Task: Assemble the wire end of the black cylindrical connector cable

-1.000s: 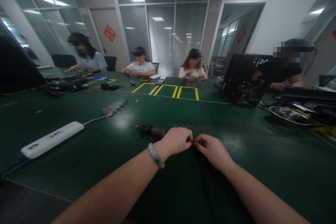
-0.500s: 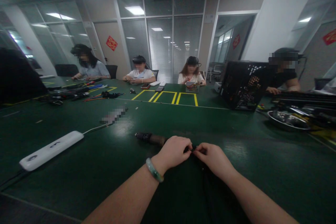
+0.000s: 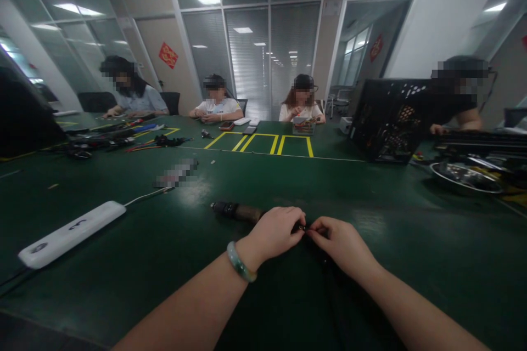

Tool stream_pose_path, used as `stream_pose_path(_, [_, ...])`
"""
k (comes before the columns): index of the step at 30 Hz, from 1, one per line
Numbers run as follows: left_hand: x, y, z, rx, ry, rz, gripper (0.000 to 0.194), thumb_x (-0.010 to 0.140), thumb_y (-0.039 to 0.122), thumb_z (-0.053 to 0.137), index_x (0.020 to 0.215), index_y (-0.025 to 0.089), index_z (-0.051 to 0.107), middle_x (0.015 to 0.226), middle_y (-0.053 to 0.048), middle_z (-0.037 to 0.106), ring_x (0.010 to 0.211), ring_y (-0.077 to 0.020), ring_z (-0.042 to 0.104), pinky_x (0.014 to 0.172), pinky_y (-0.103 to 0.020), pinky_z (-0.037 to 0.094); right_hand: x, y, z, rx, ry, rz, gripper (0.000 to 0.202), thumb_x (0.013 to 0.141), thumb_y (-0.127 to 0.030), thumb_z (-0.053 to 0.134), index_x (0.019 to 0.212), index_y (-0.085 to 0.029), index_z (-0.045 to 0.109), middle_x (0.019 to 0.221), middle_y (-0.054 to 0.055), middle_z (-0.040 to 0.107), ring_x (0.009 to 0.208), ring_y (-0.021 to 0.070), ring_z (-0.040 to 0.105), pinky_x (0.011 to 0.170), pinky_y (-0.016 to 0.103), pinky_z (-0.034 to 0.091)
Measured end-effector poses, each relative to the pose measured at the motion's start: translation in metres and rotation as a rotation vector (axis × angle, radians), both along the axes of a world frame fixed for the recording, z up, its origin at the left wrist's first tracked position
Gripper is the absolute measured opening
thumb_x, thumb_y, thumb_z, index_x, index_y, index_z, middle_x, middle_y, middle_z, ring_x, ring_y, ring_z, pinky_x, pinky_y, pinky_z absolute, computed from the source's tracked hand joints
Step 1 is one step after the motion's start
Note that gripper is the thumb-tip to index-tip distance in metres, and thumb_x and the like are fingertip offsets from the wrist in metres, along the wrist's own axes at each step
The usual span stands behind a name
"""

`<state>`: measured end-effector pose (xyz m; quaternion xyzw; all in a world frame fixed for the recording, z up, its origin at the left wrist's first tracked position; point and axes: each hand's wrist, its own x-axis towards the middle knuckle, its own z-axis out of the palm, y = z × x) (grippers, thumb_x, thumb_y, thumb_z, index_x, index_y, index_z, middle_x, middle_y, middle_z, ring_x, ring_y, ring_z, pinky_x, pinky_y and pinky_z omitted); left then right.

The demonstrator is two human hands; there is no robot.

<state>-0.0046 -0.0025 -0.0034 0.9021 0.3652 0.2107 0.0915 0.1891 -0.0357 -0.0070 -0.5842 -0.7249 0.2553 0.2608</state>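
Observation:
A dark cylindrical tool that looks like an electric screwdriver (image 3: 247,213) lies on the green table, its narrow metal tip pointing left. My left hand (image 3: 276,231), with a green bangle on the wrist, is closed over its rear part and hides it. My right hand (image 3: 342,244) is closed in a pinch just to the right. Thumb and forefinger grip a small dark cable end (image 3: 303,227) with a metallic glint, close to the left fingertips. A dark cable runs faintly from beneath the right hand toward the front edge; the join itself is too small to make out.
Left stands a white power strip (image 3: 74,233) with a white cord. Behind are tangled cables (image 3: 84,142) and yellow tape marks (image 3: 258,136). A black computer case (image 3: 382,120) and a metal bowl (image 3: 467,178) are at right. Several people sit around the table.
The view has tilted down and shifted slightly. Both hands remain at the tool's rear end; the fingertips are slightly farther apart, and the small glinting piece shows more clearly between them.

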Motion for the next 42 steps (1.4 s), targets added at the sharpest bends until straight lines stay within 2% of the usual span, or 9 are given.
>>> stream_pose_path(16, [0.0018, 0.0035, -0.002, 0.015, 0.031, -0.034, 0.008, 0.083, 0.021, 0.063, 0.089, 0.02, 0.058, 0.089, -0.001, 0.064, 0.088, -0.0195, 0.061, 0.085, -0.034, 0.044, -0.0021, 0.0011, 0.0017, 0.003, -0.015, 0.028, 0.016, 0.087, -0.031, 0.054, 0.087, -0.024, 0.068, 0.086, 0.0, 0.071, 0.079, 0.0175, 0.064, 0.065, 0.025, 0.043])
stream_pose_path(24, [-0.0016, 0.0007, 0.0016, 0.028, -0.007, -0.012, 0.013, 0.084, 0.023, 0.062, 0.096, 0.02, 0.057, 0.104, -0.003, 0.064, 0.096, -0.0208, 0.06, 0.09, -0.036, 0.045, 0.0006, 0.0014, -0.0012, -0.009, 0.038, 0.017, 0.017, 0.087, -0.035, 0.054, 0.088, -0.025, 0.068, 0.084, -0.001, 0.07, 0.076, 0.0166, 0.064, 0.063, 0.025, 0.043])
stream_pose_path(30, [-0.0023, 0.0029, -0.0005, 0.033, 0.0, -0.039, 0.006, 0.085, 0.021, 0.061, 0.092, 0.02, 0.06, 0.099, -0.002, 0.065, 0.094, -0.0198, 0.06, 0.091, -0.036, 0.044, -0.0019, 0.0016, -0.0013, -0.01, 0.015, 0.028, 0.017, 0.088, -0.035, 0.054, 0.088, -0.026, 0.068, 0.084, -0.001, 0.07, 0.076, 0.0165, 0.063, 0.063, 0.025, 0.043])
stream_pose_path(34, [-0.0017, 0.0043, -0.0015, 0.023, 0.008, -0.053, 0.006, 0.086, 0.023, 0.061, 0.092, 0.021, 0.062, 0.093, -0.001, 0.065, 0.09, -0.0194, 0.06, 0.087, -0.034, 0.044, -0.0054, 0.0012, 0.0016, 0.027, -0.021, 0.04, 0.017, 0.087, -0.031, 0.053, 0.089, -0.025, 0.069, 0.088, 0.0, 0.07, 0.08, 0.0174, 0.064, 0.067, 0.026, 0.043])
stream_pose_path(42, [-0.0022, 0.0034, 0.0009, 0.022, 0.026, -0.043, 0.009, 0.085, 0.024, 0.062, 0.093, 0.021, 0.061, 0.091, -0.001, 0.065, 0.089, -0.0196, 0.06, 0.085, -0.034, 0.044, -0.0029, 0.0009, 0.0021, 0.022, -0.028, 0.036, 0.019, 0.089, -0.034, 0.051, 0.089, -0.026, 0.068, 0.088, -0.001, 0.07, 0.08, 0.0168, 0.063, 0.066, 0.026, 0.042])
